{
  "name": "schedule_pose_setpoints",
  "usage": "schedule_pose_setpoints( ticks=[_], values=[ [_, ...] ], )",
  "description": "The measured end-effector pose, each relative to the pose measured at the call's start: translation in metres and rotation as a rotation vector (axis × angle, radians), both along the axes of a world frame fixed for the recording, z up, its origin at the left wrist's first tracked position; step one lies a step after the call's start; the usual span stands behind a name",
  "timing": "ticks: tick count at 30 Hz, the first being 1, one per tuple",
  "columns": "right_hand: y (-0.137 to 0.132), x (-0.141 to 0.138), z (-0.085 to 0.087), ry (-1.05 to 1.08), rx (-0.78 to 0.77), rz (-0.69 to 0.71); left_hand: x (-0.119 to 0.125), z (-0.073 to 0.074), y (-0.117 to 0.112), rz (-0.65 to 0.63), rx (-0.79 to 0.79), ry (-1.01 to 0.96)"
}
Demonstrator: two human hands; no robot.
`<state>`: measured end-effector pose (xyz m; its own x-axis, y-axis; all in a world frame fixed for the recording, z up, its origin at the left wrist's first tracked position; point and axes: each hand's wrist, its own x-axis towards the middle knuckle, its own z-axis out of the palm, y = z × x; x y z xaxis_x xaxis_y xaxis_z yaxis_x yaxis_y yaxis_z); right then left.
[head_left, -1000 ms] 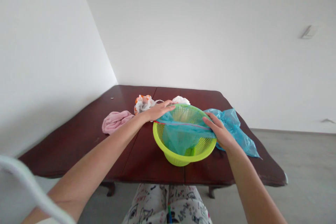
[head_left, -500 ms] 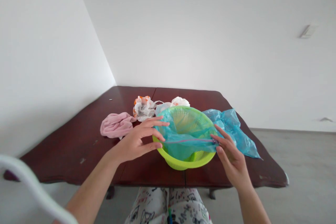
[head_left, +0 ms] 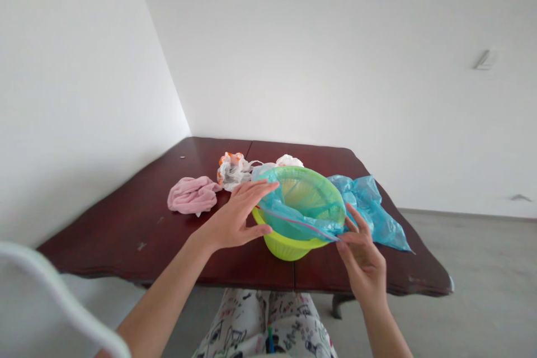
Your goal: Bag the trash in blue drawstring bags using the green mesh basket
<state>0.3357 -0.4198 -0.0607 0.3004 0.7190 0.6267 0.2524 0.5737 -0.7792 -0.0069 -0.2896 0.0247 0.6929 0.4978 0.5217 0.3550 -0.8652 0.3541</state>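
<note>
A lime-green plastic basket (head_left: 289, 247) stands on the dark red table, with a thin blue plastic bag (head_left: 289, 222) spread inside it. A pink drawstring runs along the bag's near edge. My right hand (head_left: 364, 257) pinches that edge at the basket's right rim, between thumb and fingers. At the left rim my left hand (head_left: 241, 215) lies over the bag's edge, fingers stretched out and thumb apart from them. Part of the left rim is hidden behind this hand.
Right of the basket lies a crumpled blue plastic bag (head_left: 373, 207). A pink cloth (head_left: 193, 194) is on the left. White-and-orange plastic bags (head_left: 232, 172) and a white bag (head_left: 289, 160) lie behind. The table (head_left: 138, 224) meets white walls; a white curved tube (head_left: 54, 296) crosses the lower left.
My right hand has drawn the bag's near edge toward the lower right, so the drawstring now slants. My left hand's fingers have straightened and come closer together. The view has shifted slightly.
</note>
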Motion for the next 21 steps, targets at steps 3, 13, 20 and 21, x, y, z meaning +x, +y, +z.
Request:
schedule_pose_setpoints(
  ticks=[3, 13, 20, 21],
  values=[
    [0.001, 0.001, 0.001, -0.095, -0.052, 0.078, 0.007, -0.003, 0.005, -0.019, -0.018, -0.021],
    [0.008, -0.007, -0.020, -0.373, -0.063, 0.057, 0.004, -0.035, -0.004, 0.139, 0.407, -0.194],
    [0.012, -0.003, -0.015, -0.570, -0.037, -0.060, -0.006, -0.096, -0.016, 0.283, 0.353, -0.210],
    [0.011, 0.000, -0.010, -0.570, -0.040, -0.049, -0.009, -0.095, -0.019, 0.223, 0.331, -0.222]
  ],
)
